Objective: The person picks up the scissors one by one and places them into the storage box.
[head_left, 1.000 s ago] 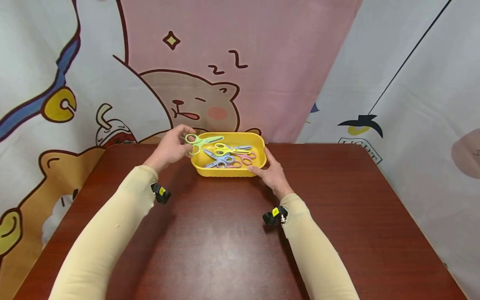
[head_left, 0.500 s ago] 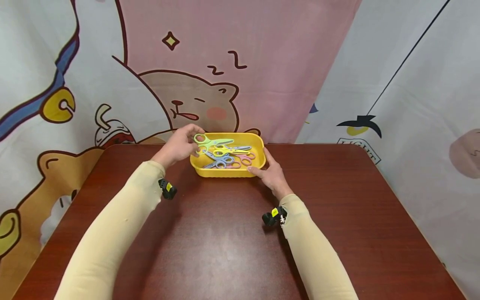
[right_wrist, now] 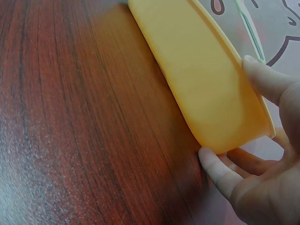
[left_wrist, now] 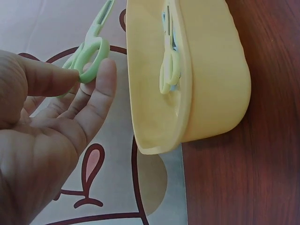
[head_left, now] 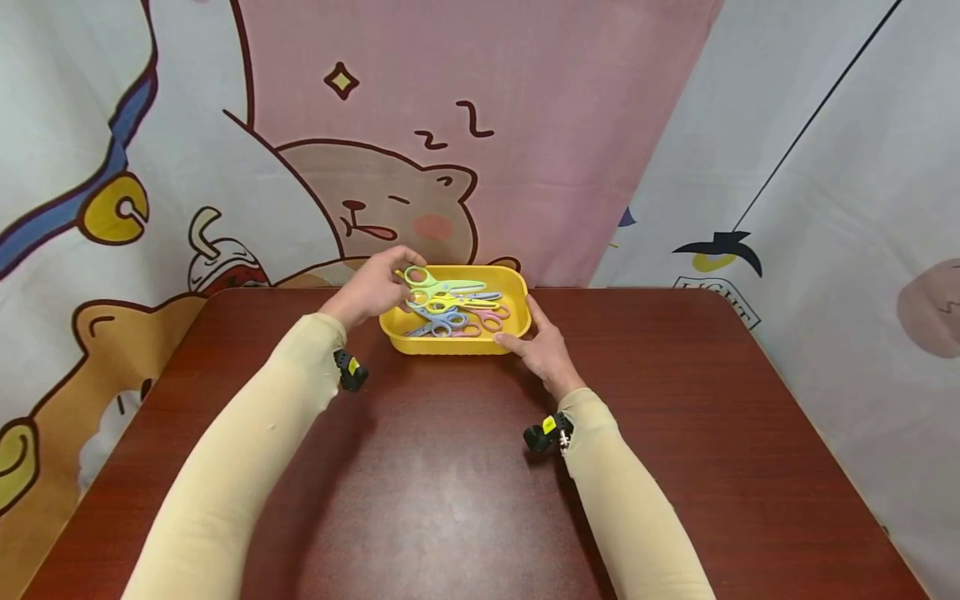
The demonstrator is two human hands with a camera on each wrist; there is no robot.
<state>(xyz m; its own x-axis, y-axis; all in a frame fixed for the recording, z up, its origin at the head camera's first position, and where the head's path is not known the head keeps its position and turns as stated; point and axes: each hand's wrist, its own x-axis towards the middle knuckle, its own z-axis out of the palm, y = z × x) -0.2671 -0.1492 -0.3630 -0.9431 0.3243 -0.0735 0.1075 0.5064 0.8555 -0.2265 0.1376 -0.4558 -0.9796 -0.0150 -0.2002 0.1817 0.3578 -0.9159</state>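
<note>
My left hand (head_left: 377, 287) pinches light green scissors (head_left: 457, 286) by the handle loops, over the left part of a yellow plastic bin (head_left: 450, 345). In the left wrist view, thumb and fingers meet on the green loop, and the blades point away from the palm. Inside the bin lie yellow scissors (head_left: 480, 304), blue scissors (head_left: 453, 320) and pink scissors (head_left: 492, 320), overlapping one another. At the bin's right end, my right hand (head_left: 547, 353) grips the wall. The right wrist view has its thumb on the rim and the other fingers at the lower corner.
The bin stands at the far edge of a dark red-brown wooden table (head_left: 450, 467). Right behind it hangs a cartoon-printed curtain (head_left: 555, 150). Each wrist wears a small black camera, such as the left camera (head_left: 350, 371).
My left hand has moved right, carrying the green scissors from the bin's left rim to above the other scissors. My right hand and the bin have stayed in place.
</note>
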